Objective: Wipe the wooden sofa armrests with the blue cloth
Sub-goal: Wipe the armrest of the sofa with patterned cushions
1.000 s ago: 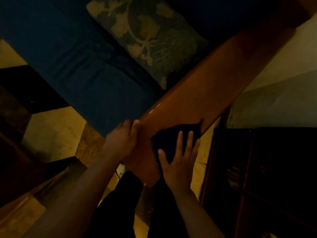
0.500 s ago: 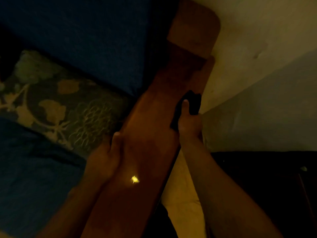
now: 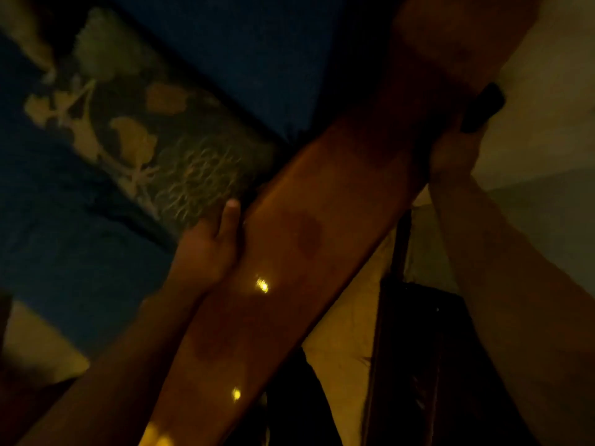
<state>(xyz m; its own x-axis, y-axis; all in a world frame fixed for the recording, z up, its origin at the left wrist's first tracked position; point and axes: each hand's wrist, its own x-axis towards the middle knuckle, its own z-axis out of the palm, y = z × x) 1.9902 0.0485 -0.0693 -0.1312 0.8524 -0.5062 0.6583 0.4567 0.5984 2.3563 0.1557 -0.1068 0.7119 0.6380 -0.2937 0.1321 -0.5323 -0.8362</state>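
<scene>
The right hand grips the blue cloth against the armrest's outer edge, the side toward the wall; the cloth shows only as a dark wad poking out past the fingers. The left hand rests against the armrest's inner edge, beside the patterned cushion, thumb laid along the wood, fingers loosely bent and holding nothing that can be seen. The armrest's long axis runs from the near end, bottom left, up to the far end, top right. The cloth sits well toward that far end, so any remaining stroke probably follows this axis along the outer edge, and the right hand is the nearer one.
</scene>
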